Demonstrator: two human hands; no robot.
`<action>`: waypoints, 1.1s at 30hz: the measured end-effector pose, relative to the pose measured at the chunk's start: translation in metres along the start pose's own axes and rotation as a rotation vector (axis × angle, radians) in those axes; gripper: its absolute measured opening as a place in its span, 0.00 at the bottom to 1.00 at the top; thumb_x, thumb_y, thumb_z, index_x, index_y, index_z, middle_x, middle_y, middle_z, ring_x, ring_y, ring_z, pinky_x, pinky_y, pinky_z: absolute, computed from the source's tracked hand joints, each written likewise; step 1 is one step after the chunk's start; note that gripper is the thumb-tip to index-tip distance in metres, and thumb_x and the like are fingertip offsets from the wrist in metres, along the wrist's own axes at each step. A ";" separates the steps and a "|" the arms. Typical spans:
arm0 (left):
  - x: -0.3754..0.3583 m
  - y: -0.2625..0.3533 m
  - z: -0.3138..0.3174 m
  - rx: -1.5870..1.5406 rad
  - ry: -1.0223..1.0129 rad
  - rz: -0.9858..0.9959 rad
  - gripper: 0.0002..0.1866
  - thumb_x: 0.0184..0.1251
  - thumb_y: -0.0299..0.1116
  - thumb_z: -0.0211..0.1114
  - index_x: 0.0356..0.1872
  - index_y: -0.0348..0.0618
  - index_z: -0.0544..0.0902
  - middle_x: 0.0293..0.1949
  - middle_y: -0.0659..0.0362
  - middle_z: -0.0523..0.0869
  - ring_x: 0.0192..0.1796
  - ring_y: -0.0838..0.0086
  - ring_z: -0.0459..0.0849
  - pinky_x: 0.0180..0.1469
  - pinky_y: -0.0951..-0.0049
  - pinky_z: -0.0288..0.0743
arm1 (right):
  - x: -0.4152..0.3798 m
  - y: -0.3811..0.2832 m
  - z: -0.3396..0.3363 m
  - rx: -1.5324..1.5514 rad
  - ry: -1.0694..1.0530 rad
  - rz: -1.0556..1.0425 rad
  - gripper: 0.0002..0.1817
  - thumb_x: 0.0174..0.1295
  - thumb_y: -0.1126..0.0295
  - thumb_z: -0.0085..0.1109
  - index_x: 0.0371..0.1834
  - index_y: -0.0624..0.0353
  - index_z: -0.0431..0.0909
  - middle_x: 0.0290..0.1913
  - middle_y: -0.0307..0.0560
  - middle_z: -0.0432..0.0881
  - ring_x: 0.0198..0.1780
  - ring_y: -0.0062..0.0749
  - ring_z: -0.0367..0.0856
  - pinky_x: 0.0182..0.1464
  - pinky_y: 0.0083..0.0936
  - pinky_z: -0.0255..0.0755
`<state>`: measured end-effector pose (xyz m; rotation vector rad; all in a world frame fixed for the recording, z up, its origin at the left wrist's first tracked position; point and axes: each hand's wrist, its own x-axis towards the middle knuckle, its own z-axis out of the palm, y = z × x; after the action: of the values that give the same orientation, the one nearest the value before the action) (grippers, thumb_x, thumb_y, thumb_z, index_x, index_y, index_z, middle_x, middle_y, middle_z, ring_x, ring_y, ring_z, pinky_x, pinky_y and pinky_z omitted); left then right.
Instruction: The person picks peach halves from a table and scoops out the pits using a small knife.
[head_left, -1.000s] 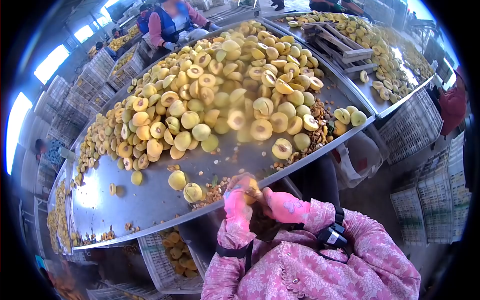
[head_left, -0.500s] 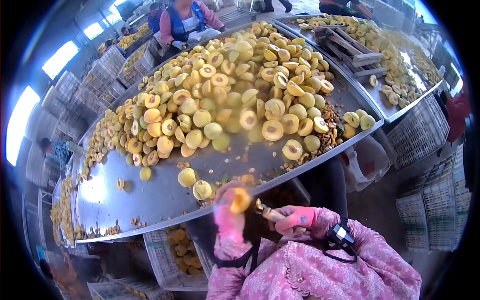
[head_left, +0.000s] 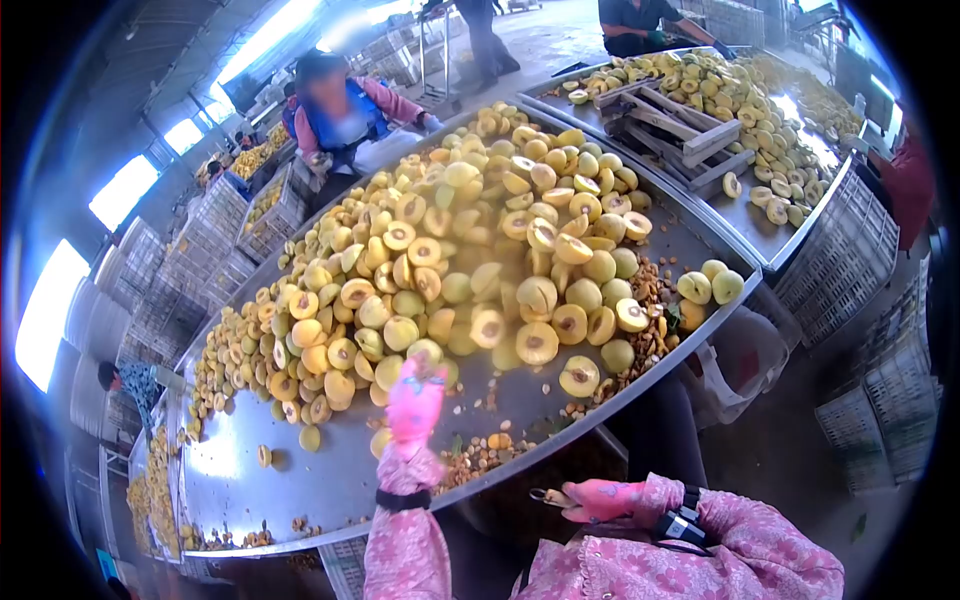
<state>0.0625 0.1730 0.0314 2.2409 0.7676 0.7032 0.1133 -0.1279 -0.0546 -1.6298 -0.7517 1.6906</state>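
My left hand [head_left: 414,405], in a pink glove, reaches over the metal table to the near edge of the fruit pile. Its fingers are stretched out against a yellow peach half [head_left: 425,351]; the fingertips are partly blurred. Low on the right, my right hand [head_left: 604,500], also gloved in pink, is closed round a pitting knife with a small curved metal tip [head_left: 545,495]. The knife's handle is mostly hidden by the fingers. Many cut peaches [head_left: 536,343] lie heaped ahead, several with the pit showing.
The table rim [head_left: 600,408] runs in front of me, with pits and scraps [head_left: 480,460] beside it. A wooden frame [head_left: 680,130] rests on the second table. Plastic crates [head_left: 845,240] stand right, near a white bag [head_left: 735,375]. A person [head_left: 345,115] sits across the table.
My left hand has moved from beside the knife out to the pile, and the peach piece it held is gone from it. My right hand keeps the knife, now lower. The view has shifted.
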 end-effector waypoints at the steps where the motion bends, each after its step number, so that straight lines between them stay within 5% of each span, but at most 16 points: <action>1: 0.023 0.010 0.025 0.003 -0.062 -0.090 0.24 0.54 0.41 0.65 0.51 0.41 0.74 0.42 0.49 0.81 0.44 0.61 0.80 0.46 0.69 0.72 | 0.004 0.007 -0.008 -0.384 0.030 -0.184 0.18 0.62 0.56 0.49 0.36 0.62 0.69 0.26 0.51 0.75 0.29 0.39 0.76 0.33 0.31 0.66; 2: 0.046 -0.005 0.060 0.021 -0.053 -0.103 0.27 0.52 0.45 0.66 0.50 0.39 0.74 0.43 0.48 0.81 0.45 0.58 0.80 0.47 0.67 0.72 | 0.000 0.002 -0.013 -0.387 0.047 -0.149 0.18 0.58 0.59 0.54 0.37 0.64 0.66 0.27 0.60 0.75 0.30 0.51 0.77 0.31 0.36 0.67; 3: 0.059 0.014 0.078 0.123 -0.115 -0.143 0.28 0.50 0.45 0.66 0.49 0.37 0.74 0.43 0.47 0.81 0.47 0.55 0.79 0.48 0.64 0.71 | 0.000 0.004 -0.018 -0.442 0.045 -0.120 0.17 0.61 0.57 0.51 0.37 0.63 0.66 0.31 0.56 0.76 0.32 0.42 0.77 0.33 0.34 0.67; 8: 0.076 -0.008 0.135 0.193 0.128 -0.019 0.23 0.42 0.37 0.68 0.41 0.33 0.78 0.37 0.42 0.81 0.42 0.53 0.80 0.45 0.65 0.73 | -0.009 0.009 -0.032 -0.385 0.090 -0.081 0.18 0.62 0.57 0.50 0.38 0.64 0.66 0.33 0.57 0.77 0.36 0.44 0.77 0.37 0.34 0.67; 11: 0.065 -0.045 0.126 -0.219 -0.084 -0.397 0.21 0.42 0.35 0.70 0.36 0.32 0.79 0.29 0.52 0.83 0.32 0.67 0.82 0.36 0.71 0.74 | -0.008 0.006 -0.032 -0.434 0.091 -0.102 0.18 0.63 0.57 0.50 0.40 0.64 0.66 0.32 0.54 0.76 0.34 0.39 0.77 0.38 0.33 0.67; 12: 0.050 -0.010 0.099 -0.390 -0.201 -0.619 0.18 0.44 0.34 0.70 0.35 0.34 0.80 0.25 0.57 0.82 0.27 0.72 0.79 0.30 0.75 0.73 | -0.009 0.005 -0.031 -0.293 0.083 -0.114 0.17 0.63 0.58 0.49 0.40 0.63 0.66 0.31 0.53 0.76 0.34 0.37 0.76 0.38 0.32 0.67; 15: 0.022 -0.022 0.087 -1.298 -0.046 -1.066 0.18 0.46 0.28 0.64 0.41 0.33 0.75 0.36 0.54 0.80 0.32 0.67 0.78 0.31 0.72 0.74 | -0.022 -0.014 -0.034 -0.247 0.108 -0.301 0.17 0.62 0.58 0.50 0.39 0.63 0.66 0.30 0.50 0.75 0.32 0.32 0.73 0.37 0.31 0.68; 16: 0.008 -0.019 0.080 -1.299 -0.045 -1.060 0.18 0.46 0.28 0.64 0.41 0.33 0.75 0.36 0.54 0.80 0.32 0.67 0.78 0.31 0.72 0.74 | -0.026 -0.028 -0.035 -0.203 0.122 -0.232 0.17 0.60 0.59 0.51 0.38 0.63 0.65 0.30 0.51 0.75 0.32 0.33 0.73 0.37 0.30 0.68; 18: -0.023 -0.008 0.064 -1.795 -0.269 -0.871 0.21 0.46 0.25 0.59 0.46 0.34 0.73 0.39 0.49 0.80 0.42 0.59 0.79 0.38 0.62 0.76 | -0.025 -0.036 -0.033 -0.259 0.204 -0.330 0.19 0.59 0.58 0.53 0.40 0.64 0.66 0.30 0.53 0.75 0.33 0.37 0.75 0.37 0.31 0.68; 21: -0.056 0.021 0.047 -1.843 -0.189 -0.772 0.22 0.46 0.30 0.58 0.46 0.34 0.73 0.43 0.46 0.79 0.46 0.51 0.78 0.44 0.57 0.74 | -0.035 -0.061 -0.026 -0.316 0.286 -0.354 0.19 0.58 0.59 0.55 0.41 0.64 0.66 0.29 0.56 0.75 0.33 0.43 0.77 0.36 0.32 0.68; 22: -0.066 0.028 0.042 -1.760 -0.186 -0.626 0.24 0.48 0.35 0.58 0.48 0.36 0.73 0.46 0.46 0.77 0.47 0.51 0.77 0.46 0.55 0.73 | -0.036 -0.065 -0.024 -0.327 0.308 -0.372 0.18 0.58 0.60 0.55 0.41 0.64 0.66 0.28 0.55 0.75 0.32 0.42 0.77 0.35 0.32 0.68; 25: -0.090 0.053 0.021 -1.836 -0.240 -0.629 0.26 0.47 0.34 0.57 0.51 0.37 0.71 0.48 0.47 0.76 0.50 0.53 0.75 0.50 0.52 0.71 | -0.045 -0.079 -0.016 -0.411 0.367 -0.455 0.12 0.58 0.67 0.56 0.38 0.62 0.67 0.27 0.50 0.74 0.30 0.35 0.75 0.33 0.30 0.67; 27: -0.104 0.045 0.022 -1.803 -0.328 -0.610 0.26 0.50 0.36 0.59 0.52 0.38 0.71 0.48 0.47 0.76 0.50 0.54 0.76 0.50 0.51 0.70 | -0.048 -0.086 -0.005 -0.198 0.365 -0.507 0.08 0.65 0.70 0.43 0.43 0.61 0.68 0.40 0.40 0.75 0.41 0.22 0.72 0.43 0.23 0.65; 30: -0.119 0.068 0.015 -1.652 -0.176 -0.605 0.26 0.55 0.44 0.58 0.53 0.41 0.71 0.49 0.49 0.77 0.50 0.58 0.76 0.50 0.55 0.72 | -0.017 -0.054 -0.014 -0.167 0.085 -0.287 0.14 0.66 0.69 0.39 0.52 0.60 0.66 0.47 0.38 0.73 0.44 0.20 0.70 0.49 0.19 0.62; 32: -0.125 0.067 0.019 -1.632 -0.154 -0.609 0.26 0.56 0.43 0.58 0.53 0.41 0.70 0.49 0.50 0.77 0.50 0.59 0.76 0.50 0.56 0.72 | -0.037 -0.070 -0.006 -0.785 0.346 -0.577 0.13 0.65 0.71 0.41 0.51 0.58 0.67 0.46 0.37 0.72 0.41 0.21 0.70 0.47 0.19 0.64; 33: -0.127 0.066 0.020 -1.609 -0.132 -0.602 0.26 0.56 0.42 0.58 0.54 0.40 0.70 0.49 0.50 0.77 0.50 0.60 0.76 0.50 0.57 0.72 | -0.029 -0.060 -0.007 -0.784 0.341 -0.571 0.13 0.65 0.71 0.41 0.51 0.58 0.67 0.46 0.37 0.72 0.41 0.21 0.70 0.47 0.19 0.64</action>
<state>0.0102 0.0378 0.0320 0.5409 0.4302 0.5069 0.1248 -0.1142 0.0099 -1.8632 -1.6349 0.7063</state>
